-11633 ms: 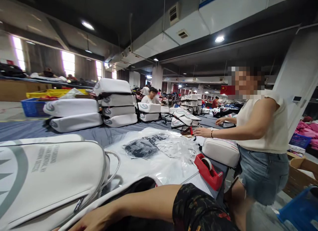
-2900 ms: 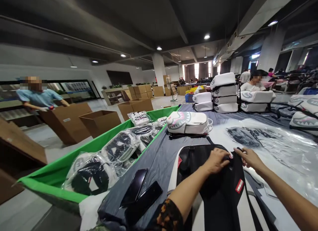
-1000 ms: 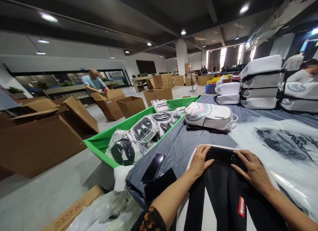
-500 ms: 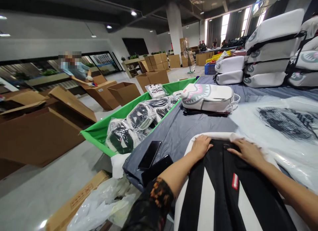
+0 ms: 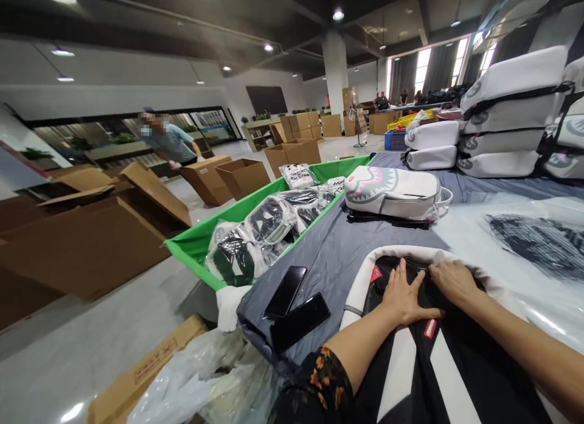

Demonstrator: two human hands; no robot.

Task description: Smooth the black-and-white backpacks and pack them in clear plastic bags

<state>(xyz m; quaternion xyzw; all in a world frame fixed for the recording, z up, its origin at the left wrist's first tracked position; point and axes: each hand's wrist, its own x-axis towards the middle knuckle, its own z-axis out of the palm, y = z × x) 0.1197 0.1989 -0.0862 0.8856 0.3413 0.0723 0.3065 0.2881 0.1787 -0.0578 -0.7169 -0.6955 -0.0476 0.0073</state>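
**Two hands on one backpack, two phones living dangerously**

So, right up close: one black-and-white backpack (image 5: 422, 372) lying black side up on the grey-covered table (image 5: 319, 247). The left hand (image 5: 402, 297) is spread flat across the black panel, fingers fanned, not gripping. The right hand (image 5: 456, 283) has its fingers bent at the top of the panel by the white rim; can't tell if it's pinching anything. I count two red tags, one below the left thumb, one up in the corner. If the right fingers slip or tug crooked, I'd guess the soft rim creases.

My real worry is the phones (image 5: 300, 322). Two of them, overlapping, near the table corner and the left sleeve (image 5: 326, 375). A stray elbow or a dragged cloth could send them floorward.

To the right, slick printed plastic (image 5: 542, 247) could slide off or snag under the pack. Layers too merged to count.

Further out: one green bin (image 5: 196, 250) of bagged packs (several, too jumbled for a number) and one shark-print backpack (image 5: 396, 190) on the table. Behind it, a stack of two (image 5: 432, 145), then a stack of four (image 5: 508, 107) that a hard cloth tug might topple. Way back, one co-worker (image 5: 176, 145) by the cartons.
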